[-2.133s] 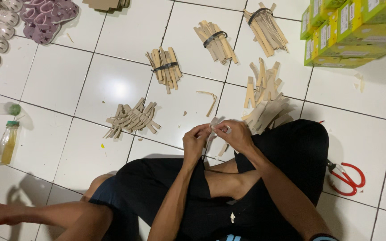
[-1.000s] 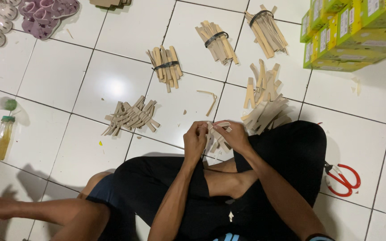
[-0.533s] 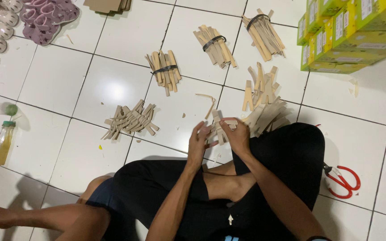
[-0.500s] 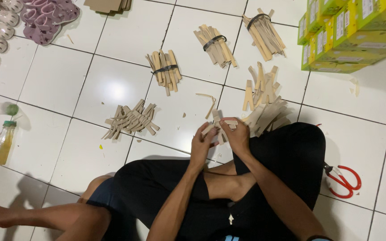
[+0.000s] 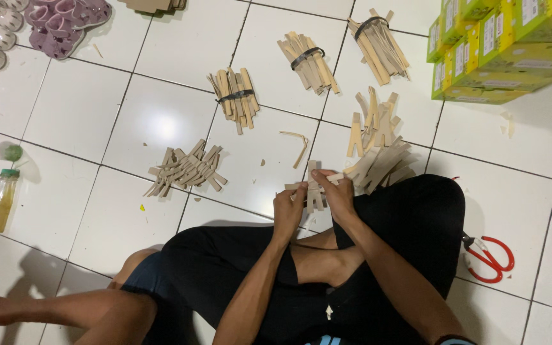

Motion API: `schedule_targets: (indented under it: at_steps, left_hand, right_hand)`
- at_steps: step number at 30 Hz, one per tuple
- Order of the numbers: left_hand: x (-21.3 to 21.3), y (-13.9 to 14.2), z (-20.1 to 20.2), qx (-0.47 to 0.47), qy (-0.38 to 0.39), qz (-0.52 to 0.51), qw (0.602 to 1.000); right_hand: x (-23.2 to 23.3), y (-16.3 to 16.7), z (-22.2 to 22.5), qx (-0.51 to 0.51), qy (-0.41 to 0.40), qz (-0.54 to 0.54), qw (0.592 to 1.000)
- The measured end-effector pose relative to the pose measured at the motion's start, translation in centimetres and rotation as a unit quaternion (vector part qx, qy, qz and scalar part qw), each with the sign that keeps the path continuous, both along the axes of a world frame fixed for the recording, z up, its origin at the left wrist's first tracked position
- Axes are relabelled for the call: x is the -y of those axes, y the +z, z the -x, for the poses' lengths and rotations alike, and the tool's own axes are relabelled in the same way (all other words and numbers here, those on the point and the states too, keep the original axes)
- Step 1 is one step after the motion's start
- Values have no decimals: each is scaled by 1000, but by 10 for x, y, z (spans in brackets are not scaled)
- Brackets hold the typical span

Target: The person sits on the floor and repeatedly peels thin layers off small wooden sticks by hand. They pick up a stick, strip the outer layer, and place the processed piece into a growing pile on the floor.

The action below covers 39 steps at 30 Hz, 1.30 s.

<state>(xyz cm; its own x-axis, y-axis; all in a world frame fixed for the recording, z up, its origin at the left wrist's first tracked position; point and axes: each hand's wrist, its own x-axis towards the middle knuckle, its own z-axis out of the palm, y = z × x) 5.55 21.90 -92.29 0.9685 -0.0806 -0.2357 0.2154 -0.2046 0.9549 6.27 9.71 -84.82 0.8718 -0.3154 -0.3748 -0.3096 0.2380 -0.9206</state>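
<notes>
I sit cross-legged on a white tiled floor. My left hand (image 5: 289,209) and my right hand (image 5: 335,191) both grip a small stack of tan cardboard pieces (image 5: 314,190) just above my knees. A loose heap of the same pieces (image 5: 378,160) lies right beside my right hand. Another loose pile (image 5: 186,170) lies to the left. Three bundles tied with dark bands lie farther off: one (image 5: 236,99) in the middle, one (image 5: 306,61) beyond it, one (image 5: 377,43) at the far right.
Red-handled scissors (image 5: 488,257) lie on the floor right of my knee. Yellow-green boxes (image 5: 499,48) are stacked at the top right. A small bottle with yellow liquid (image 5: 0,201) stands at the left. Purple and white moulded trays (image 5: 59,19) lie at the top left.
My hands have shifted slightly forward with the stack, and the pieces now stick out further between my fingers. The piles and bundles on the floor have not moved.
</notes>
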Motion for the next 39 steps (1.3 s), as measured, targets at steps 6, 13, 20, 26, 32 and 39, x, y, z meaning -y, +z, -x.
schedule_targets:
  at_steps: [6, 13, 20, 26, 32, 39]
  left_hand:
    - [-5, 7, 0, -51, 49, 19, 997]
    - [-12, 15, -11, -296, 74, 348, 886]
    - [-3, 15, -4, -166, 71, 238, 954]
    - [-2, 13, -5, -212, 125, 360, 900]
    - [-3, 11, -6, -243, 120, 367, 890]
    - [-1, 10, -4, -158, 104, 185, 964]
  right_hand:
    - [-3, 8, 0, -23, 76, 123, 989]
    - [9, 8, -4, 12, 85, -194, 977]
    - [4, 8, -2, 2, 68, -129, 989]
    - [-1, 6, -2, -4, 97, -49, 994]
    - [2, 2, -3, -5, 97, -22, 995]
    - [3, 5, -1, -18, 49, -74, 996]
